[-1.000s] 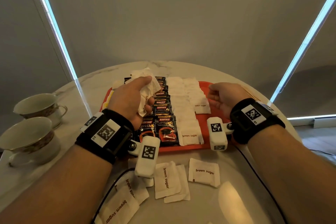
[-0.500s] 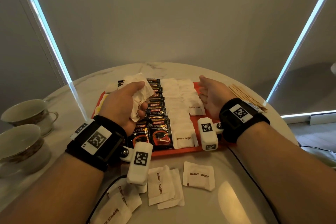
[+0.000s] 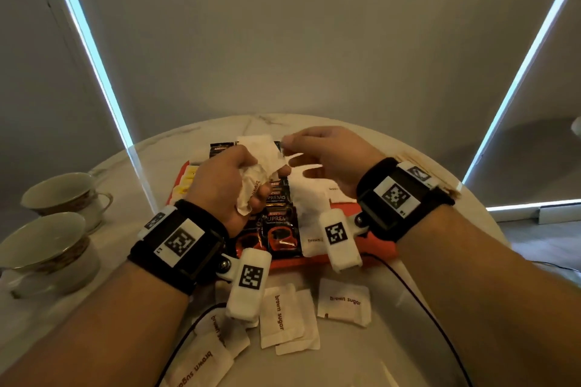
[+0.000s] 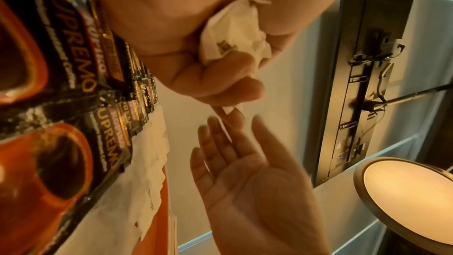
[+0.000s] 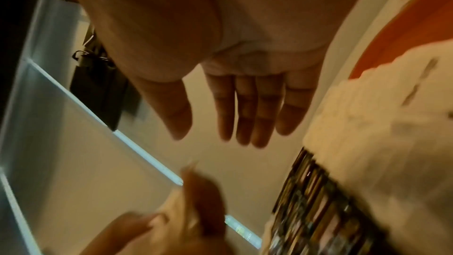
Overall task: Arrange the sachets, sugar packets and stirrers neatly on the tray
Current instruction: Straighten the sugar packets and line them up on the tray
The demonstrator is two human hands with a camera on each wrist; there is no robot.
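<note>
Several crumpled white paper brown-sugar packets (image 3: 251, 188) are bunched in the left hand (image 3: 224, 185) above the orange plastic tray (image 3: 374, 250). That clenched grip could crease them further or drop one onto the tidy rows. Right hand (image 3: 327, 160), fingers straight and empty, nears the bunch's top packet.

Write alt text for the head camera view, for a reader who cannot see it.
Above an orange tray on a round marble table, the left hand grips a crumpled bunch of brown sugar packets while the open right hand reaches toward it. Rows of black coffee sachets and white packets fill the tray; loose packets lie nearer, two teacups at left.
</note>
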